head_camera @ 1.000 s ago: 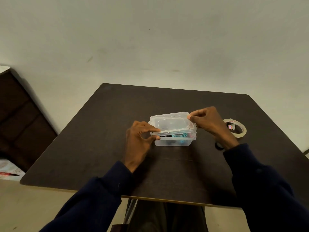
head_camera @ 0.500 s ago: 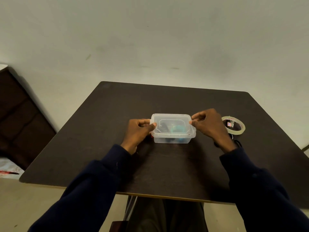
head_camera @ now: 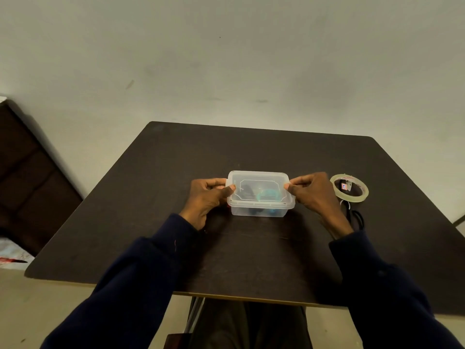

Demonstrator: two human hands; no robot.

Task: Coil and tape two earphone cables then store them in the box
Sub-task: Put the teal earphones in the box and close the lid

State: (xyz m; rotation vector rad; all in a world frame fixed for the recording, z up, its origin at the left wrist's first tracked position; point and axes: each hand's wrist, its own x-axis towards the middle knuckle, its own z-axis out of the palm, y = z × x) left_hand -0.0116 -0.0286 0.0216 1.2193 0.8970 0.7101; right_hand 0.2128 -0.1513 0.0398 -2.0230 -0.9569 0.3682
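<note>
A small clear plastic box [head_camera: 259, 210] stands in the middle of the dark table [head_camera: 176, 172] with its clear lid [head_camera: 259, 183] lying flat on top. Through the plastic a teal coiled earphone cable [head_camera: 268, 195] and a black one [head_camera: 247, 190] show inside. My left hand [head_camera: 206, 200] pinches the lid's left edge, thumb on top. At the lid's right edge my right hand [head_camera: 314, 195] pinches the same way.
A roll of clear tape [head_camera: 349, 188] lies on the table just right of my right hand. A thin black cord [head_camera: 357, 217] lies near my right wrist. Dark furniture [head_camera: 30, 177] stands on the floor at the left.
The lid was tilted above the box a second ago; it now sits flat on the rim. Both hands shifted to pinch the lid's short ends.
</note>
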